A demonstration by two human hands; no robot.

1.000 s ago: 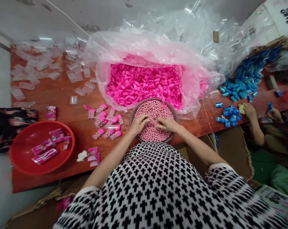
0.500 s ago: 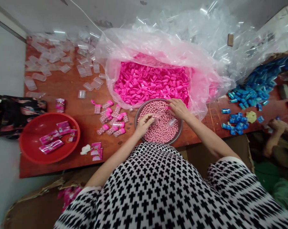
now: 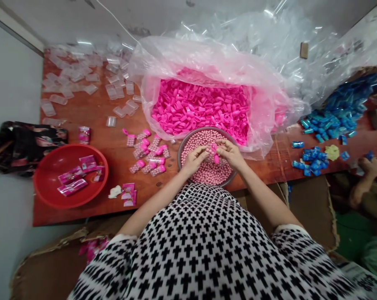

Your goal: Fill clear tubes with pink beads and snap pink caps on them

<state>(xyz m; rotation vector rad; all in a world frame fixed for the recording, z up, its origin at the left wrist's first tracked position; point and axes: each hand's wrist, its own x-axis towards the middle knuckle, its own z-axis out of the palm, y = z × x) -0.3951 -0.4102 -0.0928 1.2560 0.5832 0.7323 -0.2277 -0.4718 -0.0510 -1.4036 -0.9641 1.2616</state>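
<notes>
Both hands meet above a grey bowl (image 3: 180, 146) of pink beads (image 3: 200, 137). My left hand (image 3: 195, 161) pinches a small clear plastic container, mostly hidden by the fingers and hard to tell from the beads behind it. Between the fingers of my right hand (image 3: 231, 154) is a bright pink plastic cap (image 3: 216, 158), close against the container. Whether cap and container are joined, I cannot tell. Left of the bowl lie several bead-filled containers (image 3: 152, 157) with pink caps. Behind the bowl, a clear plastic bag (image 3: 260, 112) holds a heap of loose pink caps (image 3: 200, 106).
At left stands a red bowl (image 3: 43, 189) with pink packets (image 3: 72, 187). Empty clear containers (image 3: 65, 81) are scattered at the back left. Blue wrapped pieces (image 3: 315, 161) lie at right, near another person's hands (image 3: 371, 166). A dark cloth bag (image 3: 35, 141) sits far left.
My right hand has come down from the bowl's back rim with a pink cap, toward the container in my left hand. The left hand has shifted slightly right.
</notes>
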